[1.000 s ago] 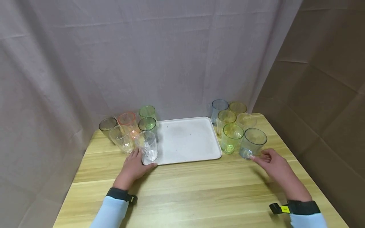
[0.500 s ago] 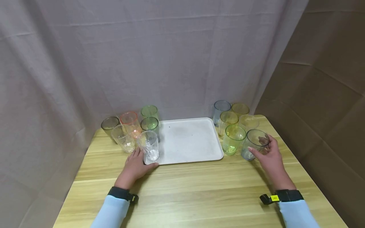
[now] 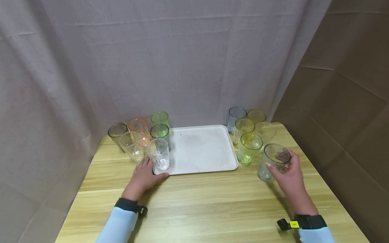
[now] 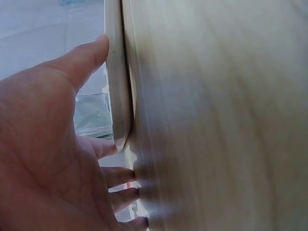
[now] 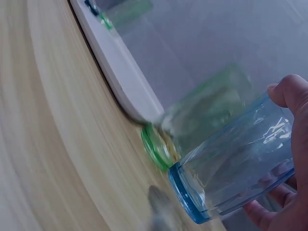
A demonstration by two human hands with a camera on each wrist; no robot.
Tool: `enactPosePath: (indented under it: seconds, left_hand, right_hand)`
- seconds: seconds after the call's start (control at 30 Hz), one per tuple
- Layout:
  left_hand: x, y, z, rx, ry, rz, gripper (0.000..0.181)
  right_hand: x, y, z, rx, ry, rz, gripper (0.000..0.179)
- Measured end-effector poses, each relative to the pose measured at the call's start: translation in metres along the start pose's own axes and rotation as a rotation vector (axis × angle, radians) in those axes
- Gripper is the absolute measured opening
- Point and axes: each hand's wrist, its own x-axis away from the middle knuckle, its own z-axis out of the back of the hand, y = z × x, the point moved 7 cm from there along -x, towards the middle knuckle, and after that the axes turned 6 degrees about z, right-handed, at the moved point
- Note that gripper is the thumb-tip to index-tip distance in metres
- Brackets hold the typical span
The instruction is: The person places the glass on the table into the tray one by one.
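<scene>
My right hand [image 3: 293, 179] grips a blue-tinted clear tumbler [image 3: 266, 163] near the right side of the table, thumb on the near side and fingers round the far side. In the right wrist view this tumbler [image 5: 236, 159] is tilted, its thick blue base close over the table. A green tumbler [image 3: 247, 156] stands just to its left. My left hand [image 3: 143, 178] lies at the front left corner of a white tray [image 3: 200, 148], thumb at the front rim and fingers spread on the table. A clear tumbler [image 3: 163, 161] stands on that corner, beside the fingers.
Behind my left hand stand several tumblers, among them an orange one [image 3: 139, 130] and a smoky grey one [image 3: 117, 133]. Right of the tray are more, including a yellow one [image 3: 243, 133] and a blue-grey one [image 3: 235, 119]. A grey curtain [image 3: 182, 67] hangs behind the table.
My right hand has closed round the blue-tinted tumbler and drawn it a little toward me, away from the green one. The left hand has stayed at the tray corner.
</scene>
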Motion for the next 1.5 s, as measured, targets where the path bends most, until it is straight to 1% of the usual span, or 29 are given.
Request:
enactPosePath:
  seconds: [0.1,0.17,0.23,0.33,0.47,0.6,0.73,0.83,0.97,1.07,1.23,1.37,1.5]
  left_hand:
    - [0.001,0.000,0.001,0.014,0.008,-0.004,0.119]
    - [0.001,-0.001,0.000,0.013,0.018,-0.005,0.118]
    - [0.001,-0.001,-0.001,0.015,0.025,-0.011,0.118]
    - [0.000,-0.003,-0.004,0.009,0.027,-0.013,0.118]
    - [0.000,-0.001,-0.003,0.015,0.019,-0.013,0.117]
    - [0.001,0.001,0.000,0.020,0.002,-0.004,0.117]
    - [0.001,0.001,0.000,0.003,-0.008,0.004,0.118]
    - [0.000,0.000,-0.001,-0.009,-0.003,0.001,0.119]
    - [-0.002,-0.001,-0.002,-0.014,-0.001,-0.001,0.120]
    - [-0.001,-0.001,-0.001,-0.009,-0.004,-0.002,0.119]
    - [0.001,0.001,0.001,0.002,0.000,0.001,0.118]
    - [0.001,0.001,0.002,0.004,0.003,0.004,0.116]
    - [0.000,0.002,0.003,-0.001,-0.001,0.005,0.115]
  right_hand:
    - [0.010,-0.016,-0.009,-0.015,-0.016,0.061,0.086]
    - [0.014,-0.026,-0.016,-0.050,-0.037,0.102,0.086]
    - [0.017,-0.035,-0.025,-0.095,-0.068,0.133,0.086]
    - [0.019,-0.046,-0.041,-0.125,-0.120,0.168,0.087]
    - [0.020,-0.057,-0.071,-0.154,-0.203,0.188,0.086]
    - [0.016,-0.069,-0.106,-0.224,-0.283,0.180,0.085]
    - [0.004,-0.082,-0.141,-0.255,-0.348,0.169,0.083]
    - [-0.009,-0.091,-0.165,-0.274,-0.380,0.165,0.080]
    - [-0.030,-0.096,-0.197,-0.273,-0.420,0.164,0.077]
    - [-0.045,-0.095,-0.220,-0.256,-0.436,0.161,0.077]
    - [-0.071,-0.098,-0.255,-0.208,-0.455,0.145,0.079]
    - [-0.089,-0.105,-0.280,-0.184,-0.471,0.168,0.084]
    - [-0.104,-0.114,-0.300,-0.186,-0.492,0.178,0.090]
